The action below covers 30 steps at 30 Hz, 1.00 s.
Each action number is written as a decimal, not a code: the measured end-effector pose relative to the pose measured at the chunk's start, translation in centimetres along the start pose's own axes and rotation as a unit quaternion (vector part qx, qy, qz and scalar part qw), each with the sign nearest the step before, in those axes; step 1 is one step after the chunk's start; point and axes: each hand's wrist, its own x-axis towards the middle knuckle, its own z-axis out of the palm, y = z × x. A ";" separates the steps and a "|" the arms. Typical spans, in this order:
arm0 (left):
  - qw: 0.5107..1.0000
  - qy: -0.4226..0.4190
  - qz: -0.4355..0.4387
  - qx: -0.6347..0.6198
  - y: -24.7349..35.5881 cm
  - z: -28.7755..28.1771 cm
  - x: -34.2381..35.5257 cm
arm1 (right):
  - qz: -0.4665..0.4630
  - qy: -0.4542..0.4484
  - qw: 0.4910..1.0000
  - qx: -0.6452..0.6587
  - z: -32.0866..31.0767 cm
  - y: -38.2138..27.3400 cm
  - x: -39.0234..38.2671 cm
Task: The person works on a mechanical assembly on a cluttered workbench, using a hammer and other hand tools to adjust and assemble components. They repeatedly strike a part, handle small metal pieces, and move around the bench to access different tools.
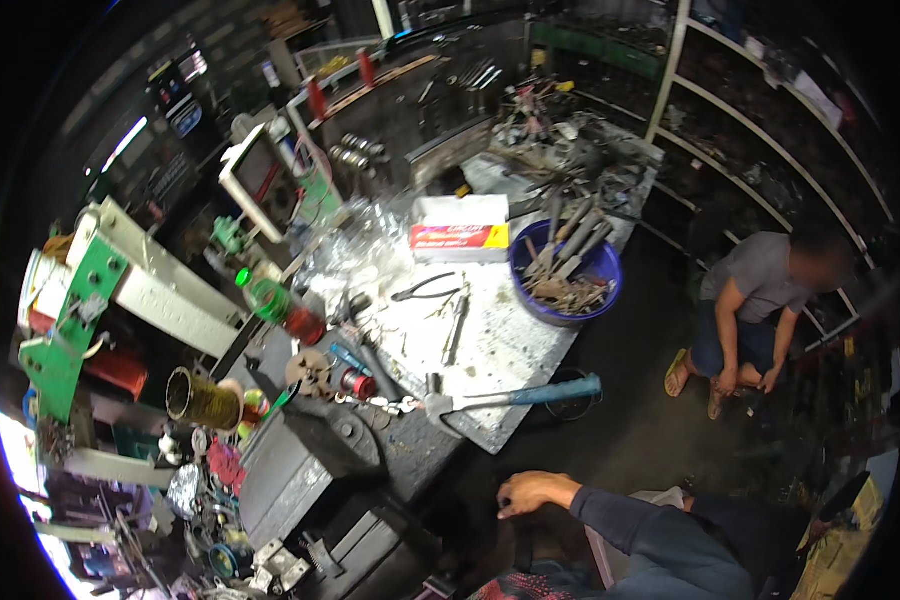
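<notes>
My right hand (535,493) hangs at the lower middle, in front of the bench, with a dark sleeve behind it. Its fingers are loosely bent and a little apart, and nothing shows in them. My left hand is out of view. To the left of the right hand stands a large dark bench vise (300,470). A hammer (510,395) with a worn blue handle lies across the bench corner, its handle jutting past the edge. Behind it on the pale bench top (500,340) rest black-handled pliers (425,288) and a slim metal tool (455,328).
A purple basin (595,300) of files and scraps sits at the bench's right edge, beside a white-and-red box (460,235). A green-capped bottle (270,297) and a rusty cylinder (202,398) stand left. Another person (760,300) sits low at right, near shelves (770,70).
</notes>
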 end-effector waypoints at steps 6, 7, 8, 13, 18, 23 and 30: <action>0.978 -0.202 -0.013 0.044 0.5 1.7 -1.9 | -0.043 0.083 0.995 0.033 -0.5 -0.4 1.3; 0.979 -0.193 -0.017 0.066 1.3 1.6 -2.1 | -0.047 0.090 0.994 0.045 0.5 0.4 2.2; 0.979 -0.181 -0.021 0.088 2.1 1.5 -2.4 | -0.028 0.104 0.992 0.067 1.8 1.7 3.1; 0.985 -0.135 -0.057 0.089 4.3 2.4 -2.6 | 0.104 0.223 0.952 0.181 10.6 12.6 6.7; 0.987 -0.141 0.057 0.055 0.5 2.6 -0.9 | 0.242 0.102 0.963 -0.052 20.0 23.7 8.8; 0.987 -0.132 0.087 0.025 -4.2 1.5 0.9 | 0.240 0.195 0.947 0.091 23.7 26.8 10.6; 0.952 0.047 0.183 0.241 -13.0 -3.8 3.9 | 0.224 0.187 0.942 0.165 16.1 19.3 10.8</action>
